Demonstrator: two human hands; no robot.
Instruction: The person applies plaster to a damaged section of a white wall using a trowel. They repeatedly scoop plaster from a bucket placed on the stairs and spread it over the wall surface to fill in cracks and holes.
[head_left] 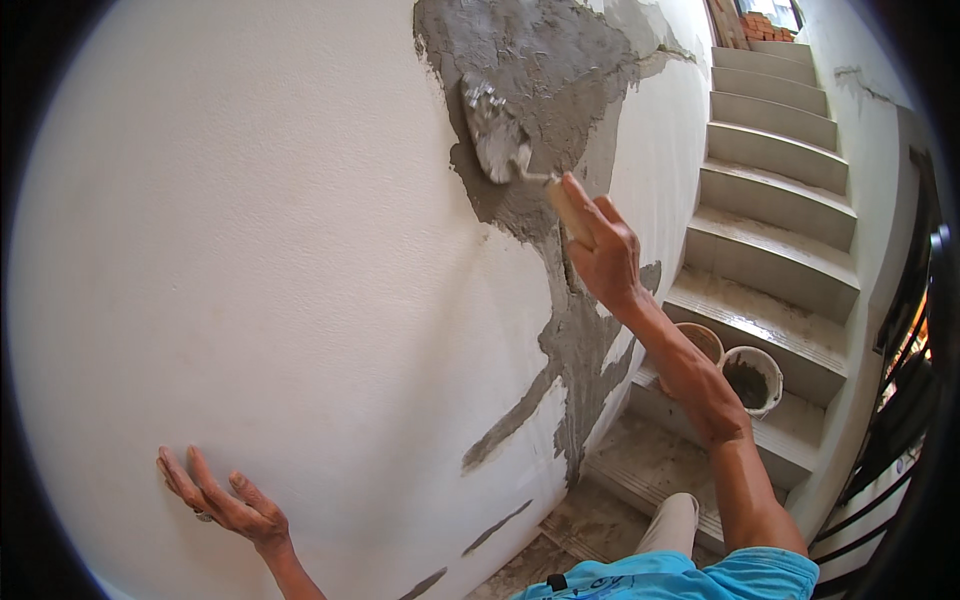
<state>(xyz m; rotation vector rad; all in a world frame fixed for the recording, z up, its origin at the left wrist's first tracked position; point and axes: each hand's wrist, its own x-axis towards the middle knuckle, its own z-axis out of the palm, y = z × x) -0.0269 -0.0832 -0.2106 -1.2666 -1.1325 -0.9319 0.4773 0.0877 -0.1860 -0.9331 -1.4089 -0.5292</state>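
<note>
My right hand (608, 248) is closed around the pale handle of a pointing trowel (495, 135). The trowel's blade, smeared with wet mortar, lies against or just off a patch of grey mortar (545, 75) on the white wall (280, 200); contact is hard to tell. Below that patch, the grey runs down the wall in a narrowing, branching streak. Lower left, my left hand (225, 505) rests on the bare white wall with its fingers spread, holding nothing. A ring shows on one finger.
A tiled staircase (770, 190) climbs on the right. Upon one step stand a white bucket (752, 382) with dark grey mortar inside and a brownish bucket (700, 343), partly behind my forearm. Black railings (880, 440) line the far right. Red bricks (768, 28) lie at the top.
</note>
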